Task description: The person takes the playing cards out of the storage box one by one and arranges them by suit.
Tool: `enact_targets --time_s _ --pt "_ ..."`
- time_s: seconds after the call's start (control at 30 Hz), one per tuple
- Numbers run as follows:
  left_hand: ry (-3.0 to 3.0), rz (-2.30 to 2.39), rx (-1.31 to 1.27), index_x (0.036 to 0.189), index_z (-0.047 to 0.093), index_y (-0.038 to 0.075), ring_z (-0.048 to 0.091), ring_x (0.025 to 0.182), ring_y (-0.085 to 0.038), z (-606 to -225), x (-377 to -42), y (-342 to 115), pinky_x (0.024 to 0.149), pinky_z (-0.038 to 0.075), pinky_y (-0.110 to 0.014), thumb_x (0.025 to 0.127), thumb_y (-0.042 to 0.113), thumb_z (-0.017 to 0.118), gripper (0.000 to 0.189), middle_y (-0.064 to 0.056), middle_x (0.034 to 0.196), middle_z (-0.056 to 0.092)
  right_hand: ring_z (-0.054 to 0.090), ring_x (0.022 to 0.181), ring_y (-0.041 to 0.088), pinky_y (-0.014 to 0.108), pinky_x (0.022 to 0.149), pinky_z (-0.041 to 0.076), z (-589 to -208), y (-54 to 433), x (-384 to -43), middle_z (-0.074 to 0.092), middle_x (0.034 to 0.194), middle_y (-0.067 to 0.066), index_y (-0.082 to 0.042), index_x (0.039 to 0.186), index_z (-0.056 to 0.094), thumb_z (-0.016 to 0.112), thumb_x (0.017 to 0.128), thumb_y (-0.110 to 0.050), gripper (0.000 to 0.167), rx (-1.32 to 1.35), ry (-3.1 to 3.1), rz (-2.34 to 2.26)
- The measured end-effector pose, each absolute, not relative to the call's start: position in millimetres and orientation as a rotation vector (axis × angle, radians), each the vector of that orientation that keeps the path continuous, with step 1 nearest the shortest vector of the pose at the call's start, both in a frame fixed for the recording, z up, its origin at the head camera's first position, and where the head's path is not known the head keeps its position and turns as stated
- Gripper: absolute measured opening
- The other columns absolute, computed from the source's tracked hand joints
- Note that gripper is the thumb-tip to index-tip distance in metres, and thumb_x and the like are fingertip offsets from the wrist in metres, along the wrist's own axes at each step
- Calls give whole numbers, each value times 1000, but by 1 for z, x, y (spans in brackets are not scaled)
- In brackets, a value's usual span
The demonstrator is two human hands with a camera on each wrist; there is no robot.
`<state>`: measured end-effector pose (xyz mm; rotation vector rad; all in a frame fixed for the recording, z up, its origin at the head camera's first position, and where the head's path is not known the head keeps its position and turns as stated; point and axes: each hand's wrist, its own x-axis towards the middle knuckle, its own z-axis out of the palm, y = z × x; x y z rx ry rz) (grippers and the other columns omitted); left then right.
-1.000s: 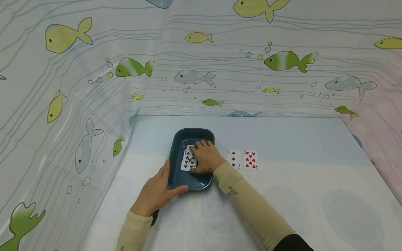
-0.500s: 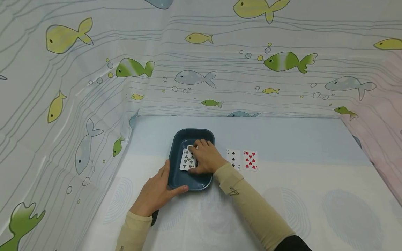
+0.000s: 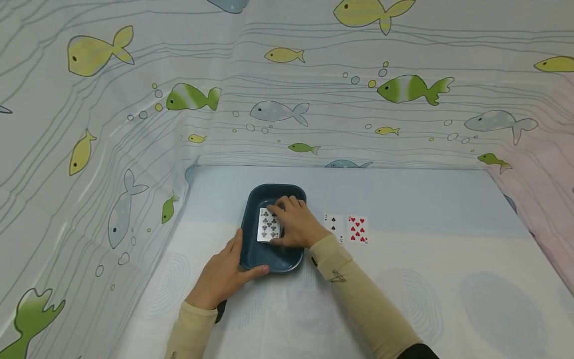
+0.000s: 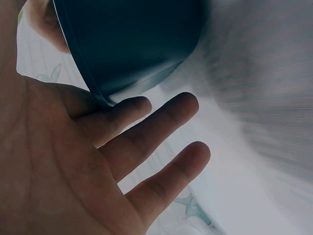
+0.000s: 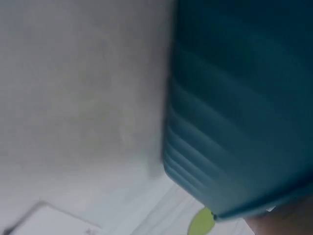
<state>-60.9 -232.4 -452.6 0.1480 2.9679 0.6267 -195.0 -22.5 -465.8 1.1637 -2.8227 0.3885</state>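
A dark blue tray (image 3: 256, 258) with rounded corners stands on the table. Inside it lies a small stack of playing cards (image 3: 268, 228), a clubs card face up on top. My right hand (image 3: 299, 223) reaches over the tray's right wall and pinches the stack between thumb at the near edge and fingers at the far edge. At the tray's near left corner, my left hand (image 3: 224, 273) touches the rim, thumb over the front wall. In the left wrist view its fingers are spread and fairly straight beside the outer wall.
Right of the tray, a three of spades (image 3: 334, 228) and a heart card (image 3: 358, 230) lie face up on the pale table. A fish-print cloth (image 3: 341, 119) rises behind and along both sides of the table.
The stack's cards have come into line, their edges now squared and less tilted. My right fingers shifted slightly upward along it; my left hand and the tray have stayed put.
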Motion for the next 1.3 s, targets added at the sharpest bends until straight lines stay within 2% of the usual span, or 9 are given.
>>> enact_targets --time_s 0.47,0.77,1.07,1.3 --pt "2956 625 124 160 15 -4 55 127 -44 -453 -62 -231 100 47 -57 82 75 66 123 -25 159 33 46 120 24 42 105 40 -440 5 -193 49 136 7 -16 151 48 82 76 -58 93 1103 -2681 555" --pt "2959 628 116 160 15 -4 56 126 -43 -453 -62 -230 100 47 -56 81 73 68 122 -25 159 33 47 119 27 46 103 42 -425 22 -189 50 135 10 -14 150 50 83 77 -54 90 1043 -2652 599" --pt "2947 635 81 160 14 -3 55 127 -42 -454 -62 -229 101 46 -57 80 74 69 124 -24 160 33 46 113 26 43 95 44 -416 42 -184 49 136 10 -15 149 50 86 75 -50 89 952 -2732 661" --pt "2947 654 81 161 14 -3 55 128 -41 -454 -62 -229 102 46 -56 80 74 70 124 -23 160 33 46 113 26 46 97 43 -419 62 -183 49 135 11 -14 149 51 87 74 -48 90 922 -2784 629"
